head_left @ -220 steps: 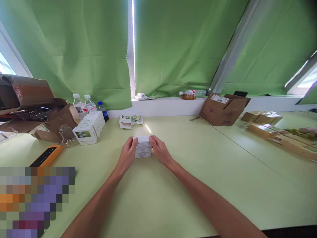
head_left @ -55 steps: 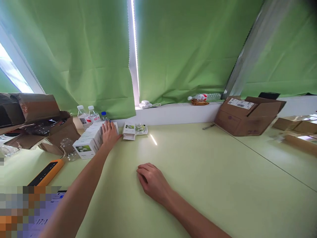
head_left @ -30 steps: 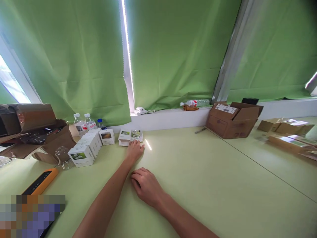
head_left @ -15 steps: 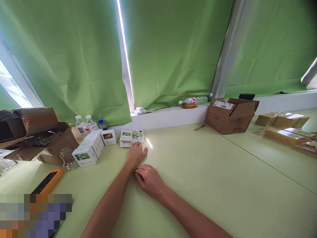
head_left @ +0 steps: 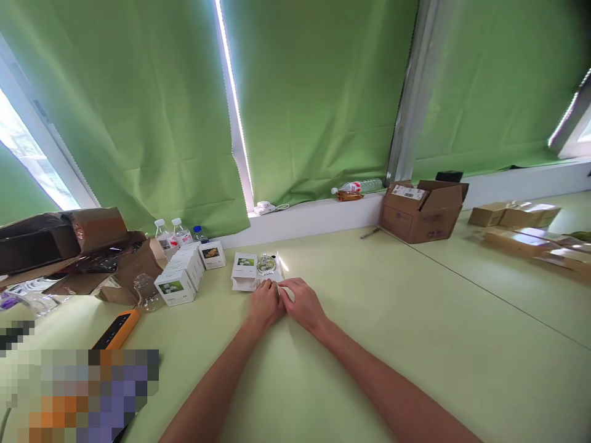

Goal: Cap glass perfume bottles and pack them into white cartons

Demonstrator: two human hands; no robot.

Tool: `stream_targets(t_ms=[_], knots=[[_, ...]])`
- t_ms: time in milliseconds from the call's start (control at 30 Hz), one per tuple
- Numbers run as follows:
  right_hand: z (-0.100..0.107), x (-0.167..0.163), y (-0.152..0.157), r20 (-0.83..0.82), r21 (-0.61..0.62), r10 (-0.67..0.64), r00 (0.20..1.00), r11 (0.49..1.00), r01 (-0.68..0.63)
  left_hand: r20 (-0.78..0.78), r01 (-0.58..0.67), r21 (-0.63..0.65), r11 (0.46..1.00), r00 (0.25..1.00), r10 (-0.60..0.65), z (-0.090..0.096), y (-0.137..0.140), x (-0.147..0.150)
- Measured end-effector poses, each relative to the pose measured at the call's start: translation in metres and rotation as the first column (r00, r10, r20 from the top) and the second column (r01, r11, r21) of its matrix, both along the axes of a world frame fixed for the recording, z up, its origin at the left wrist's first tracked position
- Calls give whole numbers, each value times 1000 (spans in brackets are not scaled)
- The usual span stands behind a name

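Observation:
An opened white carton (head_left: 244, 269) with a green-and-white flower picture lies in front of me, its flaps spread. On its right part sits a shiny round clear or silvery object (head_left: 266, 264), too small to make out. My left hand (head_left: 266, 303) is closed at the carton's near edge, fingertips on it. Right beside it, my right hand (head_left: 303, 304) has thumb and fingers pinched together at the carton's near right corner. Both hands hide that edge. Left of the carton stand a row of white cartons (head_left: 175, 289) and a single white carton (head_left: 212, 255).
Clear bottles (head_left: 166, 239) stand behind the row, with an empty clear bottle (head_left: 146, 292) nearer. An open cardboard box (head_left: 115, 264) and an orange-black device (head_left: 116, 329) are left. A brown box (head_left: 422, 212) and flat brown cartons (head_left: 521, 237) are right. Another bottle (head_left: 364, 186) lies on the sill.
My right hand has moved forward from beside my left wrist to the carton's near right corner. The opened carton sits nearer to me, with my left hand still at its edge.

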State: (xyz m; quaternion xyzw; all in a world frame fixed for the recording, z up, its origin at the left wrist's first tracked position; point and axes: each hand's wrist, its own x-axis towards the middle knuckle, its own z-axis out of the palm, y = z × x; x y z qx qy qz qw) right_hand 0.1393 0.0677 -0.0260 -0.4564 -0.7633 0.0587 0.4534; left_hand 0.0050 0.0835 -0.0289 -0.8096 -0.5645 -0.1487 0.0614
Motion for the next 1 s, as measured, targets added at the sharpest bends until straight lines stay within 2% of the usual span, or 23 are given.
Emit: stream_targets(t_ms=[233, 433, 733, 867, 1000], knots=[[-4, 11, 11, 31, 44, -29, 999, 999, 27, -30, 81, 27, 996, 996, -81, 4, -56, 11], [-9, 18, 19, 126, 0, 56, 991, 998, -56, -43, 113, 15, 994, 993, -112, 10, -86, 14], [2, 22, 19, 80, -114, 131, 988, 986, -121, -26, 137, -13, 991, 990, -137, 14, -100, 19], [13, 25, 15, 148, -159, 204, 968, 971, -181, -31, 140, -39, 989, 989, -141, 14, -101, 18], [19, 23, 11, 170, -178, 213, 962, 967, -182, -35, 152, -50, 987, 987, -154, 16, -101, 17]])
